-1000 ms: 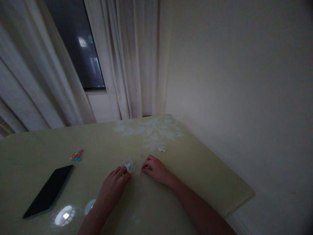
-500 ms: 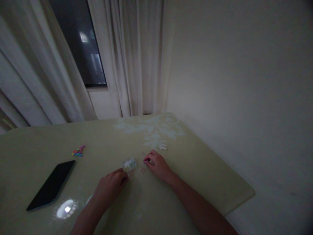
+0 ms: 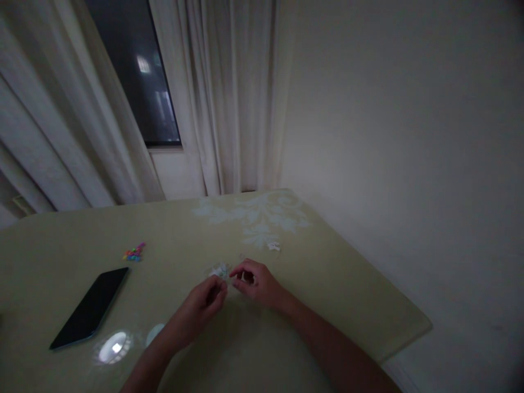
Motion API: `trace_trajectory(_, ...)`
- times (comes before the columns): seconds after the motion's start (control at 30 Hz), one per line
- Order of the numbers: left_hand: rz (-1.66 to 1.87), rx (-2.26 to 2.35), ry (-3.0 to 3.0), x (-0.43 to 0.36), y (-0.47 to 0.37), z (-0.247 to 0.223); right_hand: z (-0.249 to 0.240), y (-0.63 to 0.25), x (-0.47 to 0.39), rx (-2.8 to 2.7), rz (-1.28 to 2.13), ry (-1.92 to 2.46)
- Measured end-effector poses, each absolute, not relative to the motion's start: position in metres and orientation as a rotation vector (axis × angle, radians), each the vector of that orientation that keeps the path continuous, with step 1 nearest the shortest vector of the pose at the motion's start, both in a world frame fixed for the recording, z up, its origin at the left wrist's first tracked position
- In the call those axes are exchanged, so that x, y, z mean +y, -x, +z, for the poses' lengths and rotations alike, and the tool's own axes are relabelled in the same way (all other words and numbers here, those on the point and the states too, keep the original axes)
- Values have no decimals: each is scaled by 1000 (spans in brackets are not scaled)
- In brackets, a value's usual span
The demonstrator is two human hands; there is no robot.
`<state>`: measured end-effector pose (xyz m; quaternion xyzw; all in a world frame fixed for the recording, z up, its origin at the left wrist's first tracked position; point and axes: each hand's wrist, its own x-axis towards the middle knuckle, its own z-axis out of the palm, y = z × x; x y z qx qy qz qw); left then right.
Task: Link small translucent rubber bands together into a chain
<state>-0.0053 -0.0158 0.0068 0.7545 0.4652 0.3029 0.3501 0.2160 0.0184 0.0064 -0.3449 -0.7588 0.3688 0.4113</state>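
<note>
A small clear bag [image 3: 220,269] with pale bits in it lies on the table just beyond my left hand [image 3: 208,297]. The fingers of that hand are curled together at the bag's near edge; whatever they hold is too small to name. Close on its right, my right hand [image 3: 257,281] has its thumb and forefinger a little apart, with nothing clear between them. The two hands' fingertips nearly meet. Beyond my right hand sits a small white piece [image 3: 274,246].
On the left of the table [image 3: 327,295] lies a dark tablet or phone [image 3: 90,308]. Behind it is a small pile of bright coloured pieces [image 3: 134,252]. Curtains [image 3: 229,98] and a wall [image 3: 388,136] stand beyond the table.
My left hand has moved right and lifted slightly, partly covering the bag. My right hand has shifted left towards it, and its thumb and forefinger have parted.
</note>
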Motion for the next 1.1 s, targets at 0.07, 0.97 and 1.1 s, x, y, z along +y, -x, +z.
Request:
trace_trajectory(0.07, 842, 1127, -1862, -17, 5, 10, 12, -214, 12, -1883, 992, 785)
trace_trajectory(0.97, 1054, 1105, -1447, -29, -29, 14, 13, -200, 3, -2266, 57, 1157)
trace_trajectory(1.1, 1086, 1114, -1364, -31, -30, 12, 17, -200, 5, -2199, 229, 1262)
